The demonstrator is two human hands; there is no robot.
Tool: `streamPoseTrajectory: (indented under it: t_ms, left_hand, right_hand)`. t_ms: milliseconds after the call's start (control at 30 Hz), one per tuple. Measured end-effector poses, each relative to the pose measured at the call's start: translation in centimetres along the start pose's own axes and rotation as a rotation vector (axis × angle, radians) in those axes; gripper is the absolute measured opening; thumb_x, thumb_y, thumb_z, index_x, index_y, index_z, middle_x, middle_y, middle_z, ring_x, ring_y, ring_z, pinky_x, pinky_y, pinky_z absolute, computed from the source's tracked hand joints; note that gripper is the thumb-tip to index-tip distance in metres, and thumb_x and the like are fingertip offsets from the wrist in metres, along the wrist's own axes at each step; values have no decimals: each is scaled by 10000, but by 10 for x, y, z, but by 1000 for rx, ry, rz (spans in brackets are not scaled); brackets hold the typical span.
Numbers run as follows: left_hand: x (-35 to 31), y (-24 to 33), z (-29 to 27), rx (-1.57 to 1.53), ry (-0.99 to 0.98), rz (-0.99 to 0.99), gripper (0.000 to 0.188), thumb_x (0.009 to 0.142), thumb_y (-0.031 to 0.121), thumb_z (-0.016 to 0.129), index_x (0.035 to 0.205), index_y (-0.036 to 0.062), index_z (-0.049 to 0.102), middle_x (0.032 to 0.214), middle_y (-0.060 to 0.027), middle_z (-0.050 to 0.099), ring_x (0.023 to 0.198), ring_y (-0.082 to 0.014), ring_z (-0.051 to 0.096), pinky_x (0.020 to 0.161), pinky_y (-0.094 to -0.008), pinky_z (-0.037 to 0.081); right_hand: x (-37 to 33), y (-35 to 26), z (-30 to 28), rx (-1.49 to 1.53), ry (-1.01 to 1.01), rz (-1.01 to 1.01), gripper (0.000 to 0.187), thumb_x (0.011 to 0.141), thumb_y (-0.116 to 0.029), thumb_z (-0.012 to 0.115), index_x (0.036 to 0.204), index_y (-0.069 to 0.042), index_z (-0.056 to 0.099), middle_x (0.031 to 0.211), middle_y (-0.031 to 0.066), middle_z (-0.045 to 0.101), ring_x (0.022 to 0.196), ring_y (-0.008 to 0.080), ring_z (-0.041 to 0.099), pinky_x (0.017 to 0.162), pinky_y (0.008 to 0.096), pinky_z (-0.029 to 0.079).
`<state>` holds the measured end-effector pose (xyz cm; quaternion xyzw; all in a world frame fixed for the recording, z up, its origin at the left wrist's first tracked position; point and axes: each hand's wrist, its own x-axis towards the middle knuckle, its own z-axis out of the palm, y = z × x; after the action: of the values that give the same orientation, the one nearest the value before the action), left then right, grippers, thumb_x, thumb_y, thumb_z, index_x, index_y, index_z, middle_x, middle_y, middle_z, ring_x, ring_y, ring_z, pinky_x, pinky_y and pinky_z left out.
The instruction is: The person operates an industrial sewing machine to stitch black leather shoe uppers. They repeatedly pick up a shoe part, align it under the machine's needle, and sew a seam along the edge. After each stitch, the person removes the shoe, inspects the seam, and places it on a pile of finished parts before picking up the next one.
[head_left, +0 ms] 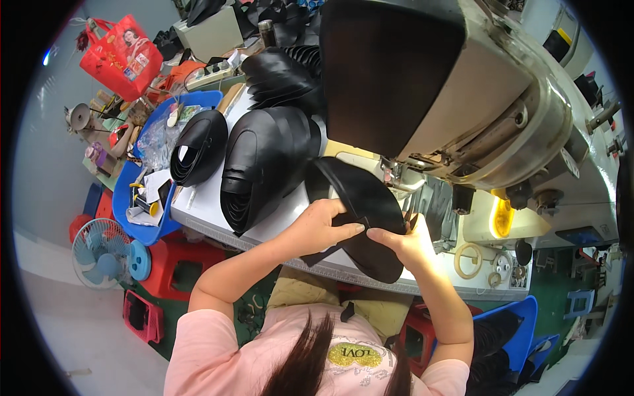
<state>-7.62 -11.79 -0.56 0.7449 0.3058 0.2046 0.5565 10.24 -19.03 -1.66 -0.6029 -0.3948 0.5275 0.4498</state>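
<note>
left hand (317, 226) and right hand (406, 241): fingers closed, pinching black leather shoe piece (366, 204) at its near edge, on sewing machine table (211, 211); long axis ran upper-left to lower-right.

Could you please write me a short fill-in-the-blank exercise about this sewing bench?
1. Both hands, left and right, hold a leather piece whose colour is ____.
2. The shopping bag at upper left is ____ in colour.
3. The small fan stands on the ____.
4. The person's shirt is ____.

Missing words: black; red; floor; pink
</note>
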Motion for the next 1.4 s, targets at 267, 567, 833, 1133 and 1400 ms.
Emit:
streamPoseTrajectory:
  t_ms: [267, 567, 833, 1133, 1400]
  left_hand:
    - [18, -8, -6, -61, 34, -126, 213, 738, 101, 633, 914, -19, 627, 791, -57, 629, 722, -85, 545, 675, -239, 444]
    - [48, 4, -17, -251, -118, -165, 182, 726, 68, 649, 877, -28, 616, 788, -40, 614, 712, -80, 540, 674, -225, 438]
    - [76, -2, -11, -289, -79, -148, 216, 713, 89, 657, 895, -22, 621, 799, -63, 607, 767, -124, 543, 724, -235, 427]
    - [103, 38, -36, 172, -192, -212, 385, 662, 103, 716, 1020, 31, 592, 929, -83, 615, 862, -161, 556, 798, -272, 409]
    - [106, 56, -44, 213, -150, -109, 375, 665, 97, 712, 1015, 31, 593, 927, -82, 615, 859, -160, 557, 798, -270, 411]
  right_hand:
    - [17, 15, 2, 63, 192, -187, 273, 640, -38, 710, 885, 12, 600, 783, 64, 620, 658, 123, 586, 623, 244, 489]
    - [12, 22, -15, 33, 262, -224, 183, 760, -140, 649, 848, 15, 606, 731, 34, 605, 643, 99, 551, 610, 230, 454]
    - [26, 22, -11, 293, 501, -248, 187, 729, -120, 646, 848, 12, 588, 772, 43, 598, 678, 116, 556, 652, 240, 454]
    - [28, 25, 2, 376, 596, -258, 273, 735, -167, 670, 803, -66, 425, 747, 27, 468, 686, 117, 504, 644, 268, 460]
    - [25, 20, 7, 444, 597, -186, 524, 739, -201, 677, 1064, 40, 345, 943, 109, 449, 863, 168, 494, 747, 294, 459]
